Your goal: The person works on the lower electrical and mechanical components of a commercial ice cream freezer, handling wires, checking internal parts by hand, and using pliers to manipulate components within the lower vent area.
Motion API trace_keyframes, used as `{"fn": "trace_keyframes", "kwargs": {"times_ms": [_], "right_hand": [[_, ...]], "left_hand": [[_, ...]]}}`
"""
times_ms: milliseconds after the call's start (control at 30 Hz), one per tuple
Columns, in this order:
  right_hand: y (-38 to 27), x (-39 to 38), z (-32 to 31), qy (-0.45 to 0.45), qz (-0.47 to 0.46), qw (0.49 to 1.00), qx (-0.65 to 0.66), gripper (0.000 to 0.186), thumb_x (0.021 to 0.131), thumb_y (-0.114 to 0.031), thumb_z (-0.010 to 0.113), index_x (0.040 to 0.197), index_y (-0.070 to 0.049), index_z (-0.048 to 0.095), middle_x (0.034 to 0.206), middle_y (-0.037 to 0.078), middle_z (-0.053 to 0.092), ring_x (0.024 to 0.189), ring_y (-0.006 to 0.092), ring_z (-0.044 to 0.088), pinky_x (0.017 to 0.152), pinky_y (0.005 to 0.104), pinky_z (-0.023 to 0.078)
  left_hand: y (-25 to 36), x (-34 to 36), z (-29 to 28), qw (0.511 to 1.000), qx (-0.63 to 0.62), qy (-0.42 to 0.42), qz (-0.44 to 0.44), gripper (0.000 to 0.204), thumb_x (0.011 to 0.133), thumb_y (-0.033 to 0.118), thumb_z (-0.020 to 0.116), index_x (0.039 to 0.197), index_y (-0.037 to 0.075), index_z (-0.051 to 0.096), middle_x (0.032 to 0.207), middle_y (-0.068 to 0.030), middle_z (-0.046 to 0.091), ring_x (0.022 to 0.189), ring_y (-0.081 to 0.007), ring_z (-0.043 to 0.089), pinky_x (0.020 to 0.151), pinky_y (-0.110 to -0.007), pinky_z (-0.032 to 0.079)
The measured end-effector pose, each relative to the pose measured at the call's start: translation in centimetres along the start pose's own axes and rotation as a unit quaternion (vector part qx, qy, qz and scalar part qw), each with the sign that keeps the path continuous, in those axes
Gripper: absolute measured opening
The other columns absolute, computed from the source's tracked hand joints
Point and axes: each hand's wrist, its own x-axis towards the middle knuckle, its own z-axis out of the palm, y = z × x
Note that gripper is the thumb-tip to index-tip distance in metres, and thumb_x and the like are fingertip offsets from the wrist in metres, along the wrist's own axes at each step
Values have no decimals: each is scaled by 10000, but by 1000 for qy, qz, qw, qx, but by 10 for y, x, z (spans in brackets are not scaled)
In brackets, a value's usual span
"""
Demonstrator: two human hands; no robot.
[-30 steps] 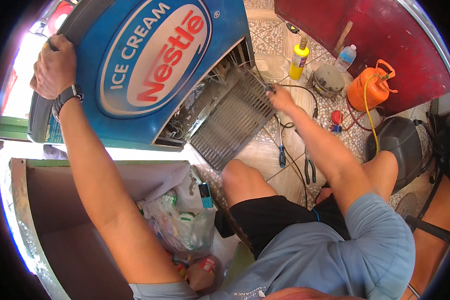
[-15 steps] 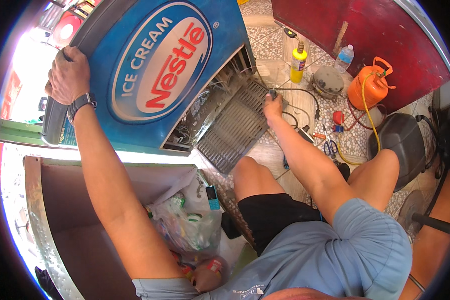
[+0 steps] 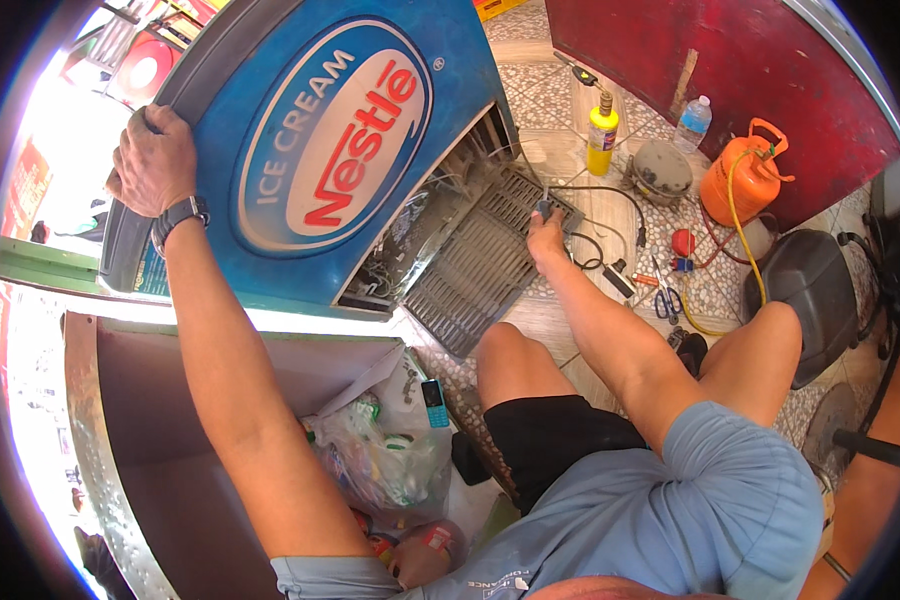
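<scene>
My left hand (image 3: 152,160) grips the dark upper-left edge of a blue freezer (image 3: 210,270) with a large oval logo panel. My right hand (image 3: 544,240) is closed round a small dark tool (image 3: 546,208), perhaps a screwdriver, at the right end of a dusty slatted metal grille (image 3: 470,272). The grille lies angled at the freezer's open lower compartment (image 3: 400,235), where wires and dust show. The tool's tip is too small to make out. Beside my right forearm lie scissors (image 3: 668,300) and cables (image 3: 635,220) on the tiled floor.
A yellow gas cylinder (image 3: 600,150), compressor (image 3: 658,175), water bottle (image 3: 693,125) and orange gas tank (image 3: 735,195) stand before a red panel (image 3: 780,80). A black padded object (image 3: 800,280) is at right. An open metal box (image 3: 170,420) with plastic bags (image 3: 380,460) and a phone (image 3: 434,402) is below-left.
My right hand has moved left and down along the grille with the tool. My left hand stays on the edge; the whole view has shifted slightly. Scissors have come out from behind my forearm.
</scene>
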Motion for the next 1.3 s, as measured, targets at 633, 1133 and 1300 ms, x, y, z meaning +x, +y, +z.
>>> {"fn": "trace_keyframes", "kwargs": {"times_ms": [633, 1133, 1300], "right_hand": [[44, 7, 20, -53, -27, 997, 41, 510, 973, -274, 597, 1382, -18, 433, 1222, 212, 600, 1093, 315, 591, 904, 399, 477], [27, -9, 16, -252, 48, 964, 71, 535, 1001, -312, 569, 1427, -57, 370, 1025, 136, 595, 734, 173, 586, 602, 329, 500], [48, 28, 5, -61, -45, 995, 70, 489, 1003, -283, 567, 1409, -53, 420, 1109, 154, 615, 956, 229, 594, 833, 360, 485]], "left_hand": [[-12, -12, -9, 994, -109, 28, -5, 325, 926, 379, 499, 1026, 141, 695, 1079, -71, 700, 1054, -234, 623, 1002, -420, 361], [-17, 2, -7, 1000, -1, -1, 12, 443, 953, 438, 415, 1156, 166, 698, 1121, -57, 713, 1120, -245, 620, 1011, -453, 369], [4, -3, -1, 999, -41, 2, -5, 436, 953, 438, 418, 1156, 173, 698, 1132, -53, 709, 1122, -244, 619, 1013, -464, 367]]}}
